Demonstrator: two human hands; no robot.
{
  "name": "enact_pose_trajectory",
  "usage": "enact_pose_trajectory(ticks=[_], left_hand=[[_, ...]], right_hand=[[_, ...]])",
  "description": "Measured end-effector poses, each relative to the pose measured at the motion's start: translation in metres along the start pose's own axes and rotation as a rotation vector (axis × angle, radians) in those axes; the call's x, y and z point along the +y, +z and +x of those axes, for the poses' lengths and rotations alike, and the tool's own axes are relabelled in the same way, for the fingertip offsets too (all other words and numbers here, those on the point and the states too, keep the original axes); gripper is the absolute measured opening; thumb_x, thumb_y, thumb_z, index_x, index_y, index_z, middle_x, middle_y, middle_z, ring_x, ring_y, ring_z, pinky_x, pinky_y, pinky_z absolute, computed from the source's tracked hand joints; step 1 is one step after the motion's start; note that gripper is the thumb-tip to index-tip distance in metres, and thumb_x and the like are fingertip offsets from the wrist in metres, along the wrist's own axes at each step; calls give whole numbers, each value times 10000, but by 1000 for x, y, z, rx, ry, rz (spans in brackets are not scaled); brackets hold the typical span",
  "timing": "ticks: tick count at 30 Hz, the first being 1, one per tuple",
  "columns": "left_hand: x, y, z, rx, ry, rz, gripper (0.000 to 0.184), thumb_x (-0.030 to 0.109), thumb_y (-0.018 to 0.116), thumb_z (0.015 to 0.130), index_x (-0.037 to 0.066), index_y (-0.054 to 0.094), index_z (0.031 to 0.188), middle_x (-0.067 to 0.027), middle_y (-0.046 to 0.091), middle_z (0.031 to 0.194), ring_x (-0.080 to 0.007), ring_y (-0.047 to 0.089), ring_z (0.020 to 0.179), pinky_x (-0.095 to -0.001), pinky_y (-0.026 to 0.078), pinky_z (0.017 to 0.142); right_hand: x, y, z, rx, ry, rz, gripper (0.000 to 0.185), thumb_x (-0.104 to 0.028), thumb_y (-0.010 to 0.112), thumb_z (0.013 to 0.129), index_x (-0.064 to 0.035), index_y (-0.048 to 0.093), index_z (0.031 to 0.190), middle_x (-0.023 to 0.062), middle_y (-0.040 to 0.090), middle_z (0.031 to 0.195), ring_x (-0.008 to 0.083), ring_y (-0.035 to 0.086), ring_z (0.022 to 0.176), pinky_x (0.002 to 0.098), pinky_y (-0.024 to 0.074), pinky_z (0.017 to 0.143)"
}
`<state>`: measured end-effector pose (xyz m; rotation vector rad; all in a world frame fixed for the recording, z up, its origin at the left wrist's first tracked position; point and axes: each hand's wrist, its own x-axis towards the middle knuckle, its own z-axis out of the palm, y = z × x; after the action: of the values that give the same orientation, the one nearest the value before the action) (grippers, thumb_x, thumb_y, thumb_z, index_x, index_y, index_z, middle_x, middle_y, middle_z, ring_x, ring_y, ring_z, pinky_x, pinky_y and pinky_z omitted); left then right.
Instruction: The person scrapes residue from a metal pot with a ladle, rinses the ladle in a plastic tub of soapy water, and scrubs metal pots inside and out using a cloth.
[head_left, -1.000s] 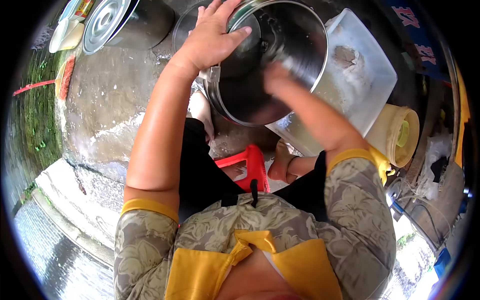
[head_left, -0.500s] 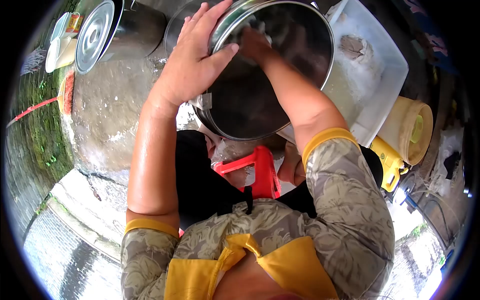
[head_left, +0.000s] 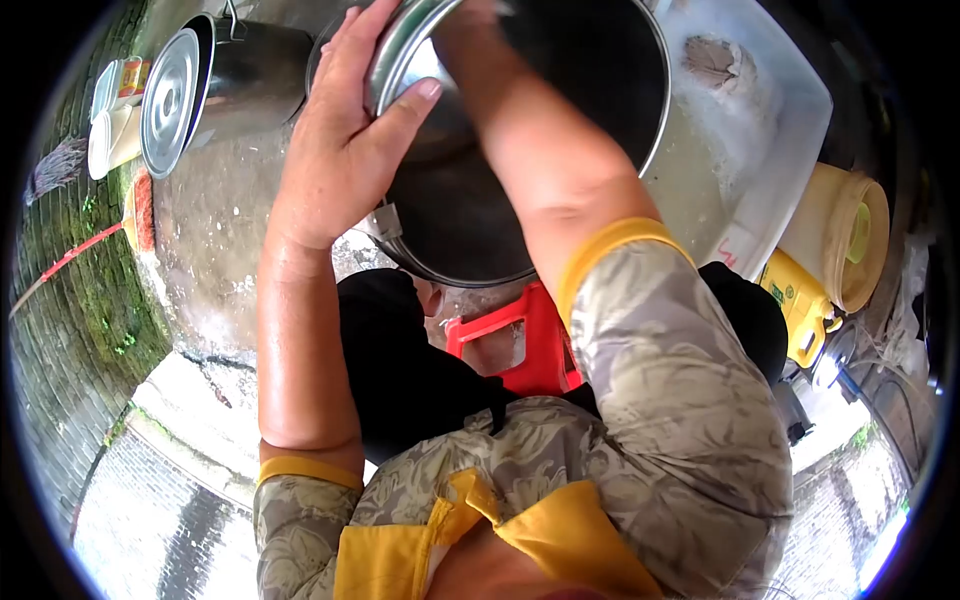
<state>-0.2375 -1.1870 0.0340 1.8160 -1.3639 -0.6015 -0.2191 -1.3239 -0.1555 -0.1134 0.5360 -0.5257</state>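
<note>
A large, shiny metal pot is tilted with its mouth towards me, above a red plastic stool. My left hand holds the pot's left rim, thumb over the edge and fingers along the outside wall. Deep inside the pot, my right hand reaches towards the upper left of the inner wall. Its fingers are hidden and blurred, so I cannot see whether they hold anything. A metal handle bracket shows on the pot's side below my left wrist.
To the right stands a translucent plastic tub with cloudy water and a greyish cloth. Beyond it are a beige bucket and a yellow jug. Another metal pot with its lid and a broom are on the left.
My right hand has moved up and left inside the pot, its forearm reaching deeper. My left hand, still on the rim, has shifted slightly left and down in view with the pot.
</note>
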Motion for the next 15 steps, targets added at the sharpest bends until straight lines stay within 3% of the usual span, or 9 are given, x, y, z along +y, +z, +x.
enact_pose_trajectory(ticks=[4, 7, 9, 10, 12, 14, 15], left_hand=[[-2, -3, 4, -32, 25, 6, 610, 116, 586, 867, 13, 298, 1394, -173, 354, 1401, -256, 235, 1363, -351, 185, 1098], [-7, -1, 8, 15, 26, -96, 564, 126, 556, 900, 14, 301, 1391, -136, 397, 1367, -212, 317, 1308, -321, 241, 1071], [-7, 1, 12, 31, -33, -228, 543, 132, 540, 914, 15, 305, 1389, -117, 418, 1344, -191, 355, 1266, -302, 267, 1052], [-3, 1, 13, 52, -93, -353, 522, 138, 523, 928, 16, 308, 1387, -99, 438, 1321, -170, 394, 1224, -283, 292, 1032], [-1, -6, 13, 61, -140, -309, 521, 125, 523, 923, 17, 310, 1387, -79, 454, 1291, -157, 426, 1171, -268, 313, 1008], [-3, -12, 10, 104, -213, -298, 539, 105, 537, 908, 22, 309, 1389, -80, 453, 1294, -159, 421, 1178, -274, 313, 1009], [-22, -14, 6, 97, -94, -278, 558, 81, 544, 895, 22, 299, 1393, -79, 450, 1300, -160, 406, 1197, -280, 310, 1013]], right_hand=[[-54, 16, -40, -24, -171, 92, 425, -314, 514, 862, 9, 515, 1139, 183, 593, 1106, 299, 586, 1021, 395, 458, 880], [-42, 44, -92, -54, -193, 33, 425, -306, 501, 870, 11, 508, 1154, 183, 587, 1125, 296, 577, 1043, 395, 451, 894], [-15, 62, -130, -58, -177, -177, 426, -301, 492, 875, 12, 503, 1164, 183, 583, 1137, 293, 572, 1057, 395, 447, 903], [-3, 64, -149, -70, -164, -409, 426, -298, 488, 878, 13, 501, 1169, 183, 581, 1143, 292, 569, 1065, 395, 445, 908], [11, 36, -169, -198, -156, -1347, 534, -331, 482, 868, -2, 445, 1286, 201, 508, 1275, 311, 472, 1207, 384, 376, 998], [10, -23, -155, -565, 337, -2065, 611, -309, 522, 844, -64, 366, 1382, 177, 443, 1357, 312, 379, 1292, 370, 309, 1055], [-12, -49, -154, -756, 371, -2445, 517, -272, 538, 830, -139, 468, 1324, 116, 536, 1284, 309, 501, 1186, 372, 404, 979]])
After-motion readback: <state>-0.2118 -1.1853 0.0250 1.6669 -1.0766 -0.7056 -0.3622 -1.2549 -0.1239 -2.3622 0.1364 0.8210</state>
